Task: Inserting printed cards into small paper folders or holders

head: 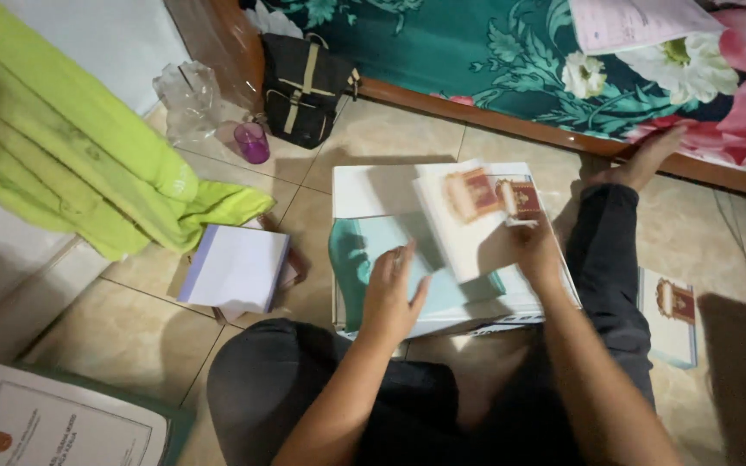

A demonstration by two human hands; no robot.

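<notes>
Sitting on the tiled floor point(131, 336), the person works over a white box point(364, 185) at the frame's centre. The left hand point(392, 293) lies flat on a teal sheet point(364, 250) inside the box, fingers spread and gripping nothing. The right hand point(535, 250) pinches the lower edge of a white booklet with a red-and-gold emblem point(477, 216), which is blurred with motion and hangs tilted over the box's right half.

Judging from this, the booklet would go down cleanly if kept level and squared to the box's walls, with the flat hand holding the teal sheet from sliding or creasing.

Room is tight to the right, where the person's dark-trousered leg point(606, 259) runs beside the box toward the wooden bed frame point(494, 116) at upper centre. To the left, a white pad point(235, 267) lies near the box. A purple cup point(252, 142) and a black bag point(304, 86) stand well apart, upper left.
</notes>
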